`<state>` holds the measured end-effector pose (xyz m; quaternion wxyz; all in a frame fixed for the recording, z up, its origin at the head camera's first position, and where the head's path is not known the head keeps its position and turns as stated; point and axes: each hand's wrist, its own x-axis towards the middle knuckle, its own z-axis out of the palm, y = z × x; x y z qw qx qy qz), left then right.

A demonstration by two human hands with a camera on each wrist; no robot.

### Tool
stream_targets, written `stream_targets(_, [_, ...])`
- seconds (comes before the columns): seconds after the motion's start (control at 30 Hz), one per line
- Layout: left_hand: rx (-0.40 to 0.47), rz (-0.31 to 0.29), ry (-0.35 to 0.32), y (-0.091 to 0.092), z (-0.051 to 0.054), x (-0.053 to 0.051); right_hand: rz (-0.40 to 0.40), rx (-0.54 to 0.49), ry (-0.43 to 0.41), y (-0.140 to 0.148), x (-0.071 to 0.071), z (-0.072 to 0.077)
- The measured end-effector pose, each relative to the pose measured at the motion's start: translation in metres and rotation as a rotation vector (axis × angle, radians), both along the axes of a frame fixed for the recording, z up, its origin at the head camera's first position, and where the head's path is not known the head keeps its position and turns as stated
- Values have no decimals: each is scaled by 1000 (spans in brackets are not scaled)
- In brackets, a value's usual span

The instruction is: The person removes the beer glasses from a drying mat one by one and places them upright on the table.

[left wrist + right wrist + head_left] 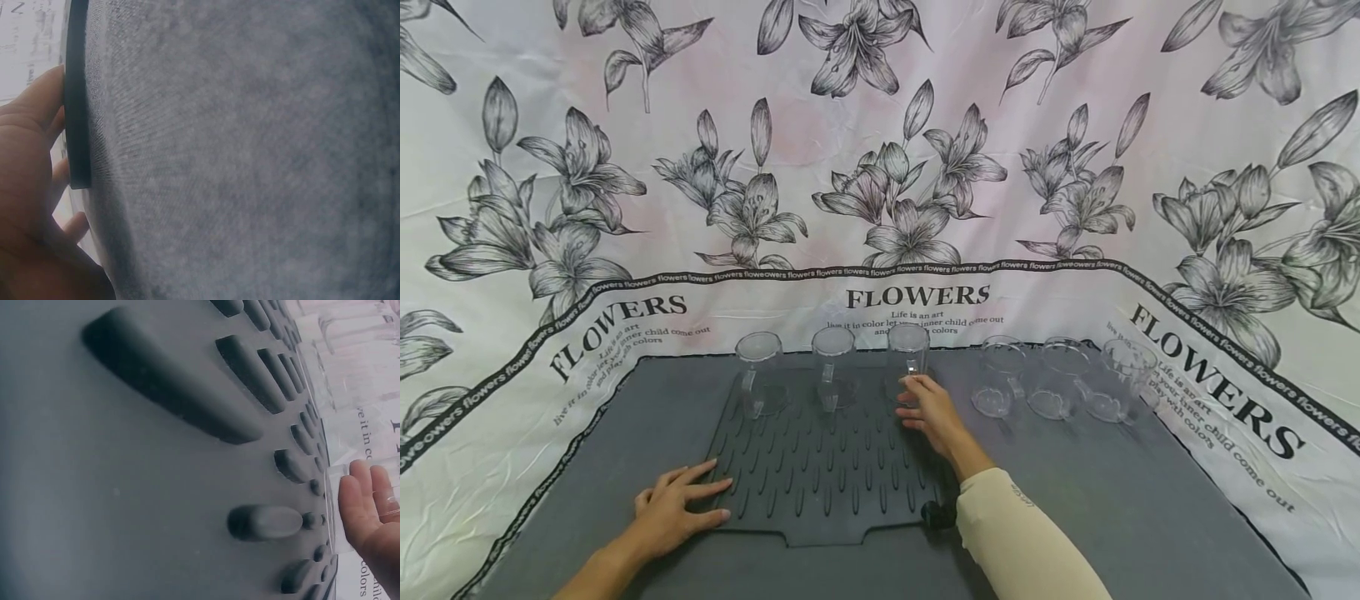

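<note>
The right hand [932, 412] reaches over the far right part of a dark grey ridged drying mat [850, 515], its fingers at the near side of a clear glass mug [907, 346]. Whether they grip this mug or only lie against it, I cannot tell. The mug stands near the mat's far edge, rightmost in a row of 3; the other 2 are a middle glass mug [833, 358] and a left glass mug [760, 362].

The left hand [666, 504] has its fingers spread and relaxed, touching the mat's left edge near its front corner.

To the right of the mat, 3 more clear mugs [1062, 379] stand side by side on the grey surface [1097, 500]. Behind hangs a white lily-print cloth [820, 217] lettered "FLOWERS".
</note>
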<state>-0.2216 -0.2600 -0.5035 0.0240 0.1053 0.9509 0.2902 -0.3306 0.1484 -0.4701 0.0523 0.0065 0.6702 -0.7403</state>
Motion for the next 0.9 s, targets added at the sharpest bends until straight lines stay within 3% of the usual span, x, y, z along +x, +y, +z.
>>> stream_targets(0.4, [1,7,5,0,-1,0,-14,-1,99,1,-1,-8])
stream_targets(0.9, [-12,1,4,1,1,-1,50,63,185,5,24,17])
